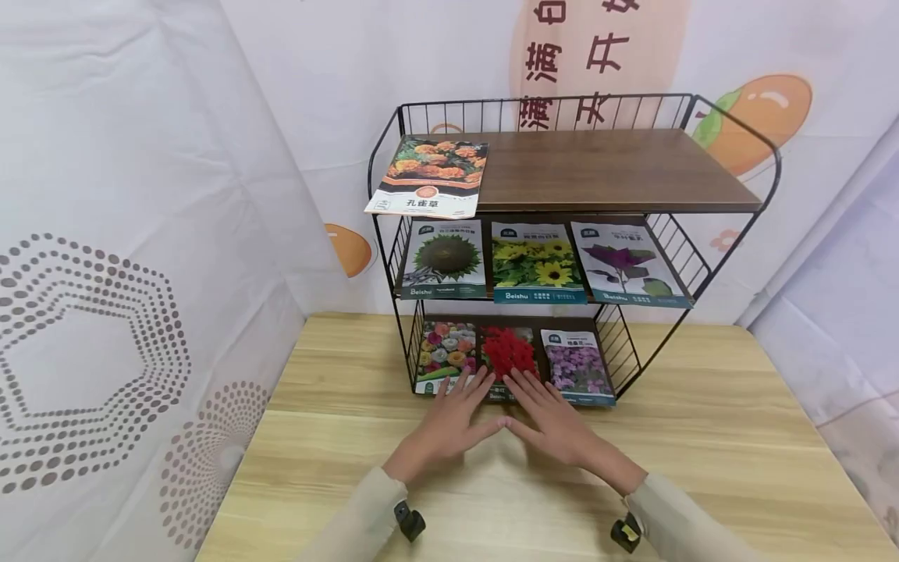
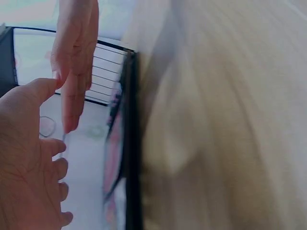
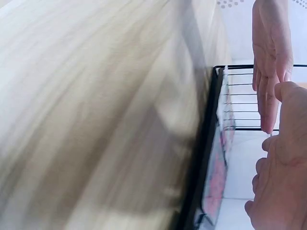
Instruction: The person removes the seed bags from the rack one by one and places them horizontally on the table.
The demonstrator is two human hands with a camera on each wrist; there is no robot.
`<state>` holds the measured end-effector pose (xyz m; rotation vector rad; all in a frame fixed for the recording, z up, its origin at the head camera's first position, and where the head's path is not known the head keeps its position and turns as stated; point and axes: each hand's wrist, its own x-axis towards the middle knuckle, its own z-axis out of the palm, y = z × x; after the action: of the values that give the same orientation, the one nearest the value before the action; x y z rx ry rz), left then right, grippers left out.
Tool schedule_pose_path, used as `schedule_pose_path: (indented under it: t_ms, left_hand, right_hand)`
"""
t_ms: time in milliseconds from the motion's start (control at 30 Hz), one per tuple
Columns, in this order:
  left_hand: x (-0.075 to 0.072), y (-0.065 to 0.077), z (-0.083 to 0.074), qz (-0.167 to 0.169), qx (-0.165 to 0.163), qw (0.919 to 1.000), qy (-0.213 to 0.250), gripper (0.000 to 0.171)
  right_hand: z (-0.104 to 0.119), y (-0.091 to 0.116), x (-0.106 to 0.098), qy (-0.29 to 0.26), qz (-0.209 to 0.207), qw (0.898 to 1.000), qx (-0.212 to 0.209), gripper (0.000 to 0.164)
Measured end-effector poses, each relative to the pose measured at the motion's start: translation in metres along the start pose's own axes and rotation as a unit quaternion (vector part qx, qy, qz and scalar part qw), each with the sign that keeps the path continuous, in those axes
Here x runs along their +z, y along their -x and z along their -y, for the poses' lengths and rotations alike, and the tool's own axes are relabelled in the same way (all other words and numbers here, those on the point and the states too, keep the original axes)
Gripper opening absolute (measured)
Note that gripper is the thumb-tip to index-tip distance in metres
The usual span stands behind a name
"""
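Observation:
In the head view my left hand (image 1: pixel 451 422) and right hand (image 1: pixel 552 421) are held side by side in front of a black wire rack's lowest shelf. Their fingers are straight and point at the rack, and the two thumb tips meet. Neither hand holds anything. Both wrist views show the palms above the table. Nearest the fingertips lie a red flower seed packet (image 1: pixel 507 348), a mixed-flower packet (image 1: pixel 446 350) and a purple flower packet (image 1: pixel 577 361). The fingers overlap the red packet's lower edge; whether they touch it I cannot tell.
An orange marigold packet (image 1: pixel 430 176) lies at the left of the rack's brown top shelf (image 1: pixel 597 168), jutting past its front edge. The middle shelf bears a sunflower packet (image 1: pixel 446 257), a yellow flower packet (image 1: pixel 538 261) and a dark purple packet (image 1: pixel 628 264). A wooden table (image 1: pixel 723 437) supports the rack.

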<state>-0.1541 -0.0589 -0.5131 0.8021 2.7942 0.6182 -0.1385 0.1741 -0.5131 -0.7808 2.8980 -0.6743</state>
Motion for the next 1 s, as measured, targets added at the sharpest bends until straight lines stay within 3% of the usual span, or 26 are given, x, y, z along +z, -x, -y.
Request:
schedule_pose_path:
  t_ms: [233, 567, 833, 1000]
  left_hand:
    - [-0.029, 0.001, -0.006, 0.019, 0.017, 0.9993, 0.026, 0.085]
    - [-0.09, 0.015, -0.026, 0.051, 0.044, 0.9908, 0.117, 0.073]
    - [-0.146, 0.034, -0.042, 0.047, 0.072, 0.9713, 0.222, 0.063]
    - [-0.178, 0.044, -0.053, 0.003, 0.116, 0.95, 0.29, 0.06]
  right_hand:
    - [0.012, -0.006, -0.03, -0.018, 0.024, 0.999, -0.017, 0.071]
    - [0.04, -0.006, -0.099, -0.102, 0.076, 0.992, -0.004, 0.064]
    - [0.069, -0.001, -0.159, -0.138, 0.056, 0.988, -0.048, 0.054]
    - [0.089, -0.005, -0.2, -0.193, 0.024, 0.977, -0.092, 0.047]
